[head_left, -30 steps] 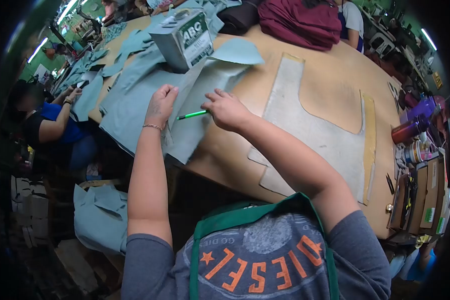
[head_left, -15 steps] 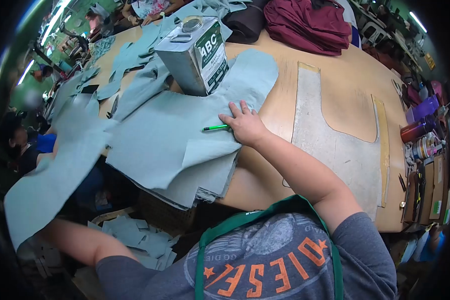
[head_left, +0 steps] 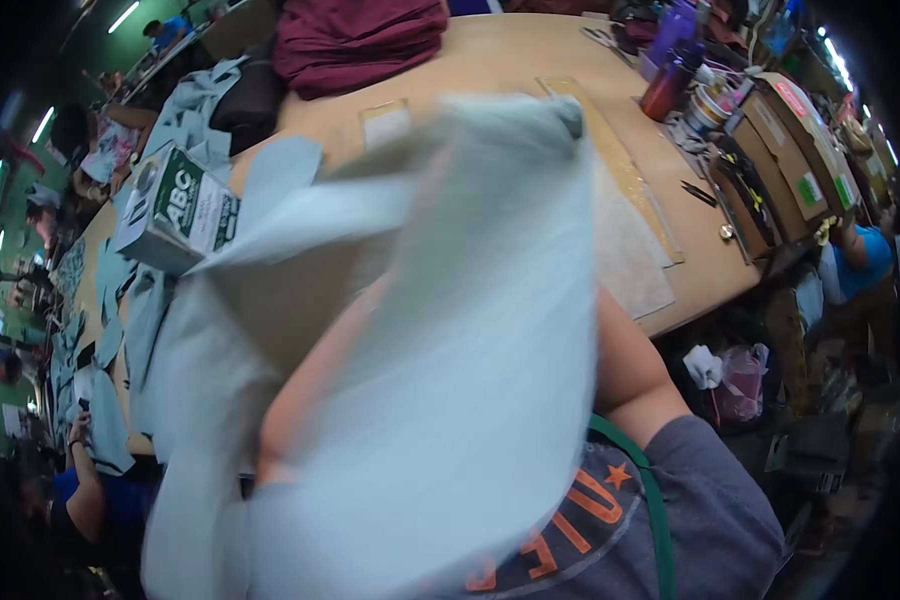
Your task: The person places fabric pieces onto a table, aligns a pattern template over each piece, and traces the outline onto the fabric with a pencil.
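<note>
A large pale blue-green fabric piece is raised in front of me, blurred by motion, covering much of the view and part of my chest. My left forearm reaches up behind it, and the left hand is hidden. From the other side my right forearm also passes behind the cloth; its hand is hidden too. Near the top right the fabric bunches into a dark, smeared corner. Beyond its right edge lies a grey flat pattern piece with a yellowed strip on the table.
An ABC metal can stands on the left among more blue-green cloth pieces. Folded maroon fabric lies at the back. Bottles, scissors and cardboard boxes line the right side. Other people are at the left.
The fabric piece has swung from the far left to in front of me. My right hand has left the stack with the green pen. The view has turned right.
</note>
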Tool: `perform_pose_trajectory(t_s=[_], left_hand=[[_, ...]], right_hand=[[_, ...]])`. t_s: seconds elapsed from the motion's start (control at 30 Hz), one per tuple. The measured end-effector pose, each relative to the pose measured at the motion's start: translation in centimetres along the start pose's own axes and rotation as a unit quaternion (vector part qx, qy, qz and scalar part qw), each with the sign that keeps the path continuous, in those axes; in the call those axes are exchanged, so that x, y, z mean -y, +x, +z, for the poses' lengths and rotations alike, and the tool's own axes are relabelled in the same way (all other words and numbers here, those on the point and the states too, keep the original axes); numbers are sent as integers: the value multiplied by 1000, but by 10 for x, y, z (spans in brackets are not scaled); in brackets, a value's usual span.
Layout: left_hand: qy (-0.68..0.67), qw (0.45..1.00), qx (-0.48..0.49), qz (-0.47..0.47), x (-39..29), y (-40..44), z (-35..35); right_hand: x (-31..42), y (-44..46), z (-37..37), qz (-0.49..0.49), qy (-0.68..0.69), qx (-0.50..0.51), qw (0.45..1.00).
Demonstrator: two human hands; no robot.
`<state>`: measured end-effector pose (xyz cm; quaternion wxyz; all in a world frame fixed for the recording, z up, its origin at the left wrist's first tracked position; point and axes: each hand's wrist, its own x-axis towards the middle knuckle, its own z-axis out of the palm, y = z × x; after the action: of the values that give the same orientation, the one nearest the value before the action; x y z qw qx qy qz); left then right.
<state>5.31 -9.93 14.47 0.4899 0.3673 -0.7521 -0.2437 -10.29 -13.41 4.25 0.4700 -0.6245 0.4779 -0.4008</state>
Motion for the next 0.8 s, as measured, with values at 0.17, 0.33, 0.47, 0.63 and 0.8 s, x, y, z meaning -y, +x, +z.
perform_pose_trajectory(t_s=[0.17, 0.33, 0.47, 0.63, 0.8], left_hand=[[43, 952, 278, -124, 44, 1, 170], [208, 943, 242, -91, 28, -38, 170], [253, 962, 10, -99, 12, -98, 115], [487, 812, -140, -291, 27, -223, 68], [239, 831, -170, -473, 9, -200, 93]], right_hand=[[-87, -108, -189, 179, 121, -340, 916], [-102, -169, -239, 229, -34, -320, 919], [-78, -175, -214, 45, -279, -182, 942], [-80, -147, -223, -6, -343, -179, 922], [-45, -64, -261, 122, -176, 105, 971]])
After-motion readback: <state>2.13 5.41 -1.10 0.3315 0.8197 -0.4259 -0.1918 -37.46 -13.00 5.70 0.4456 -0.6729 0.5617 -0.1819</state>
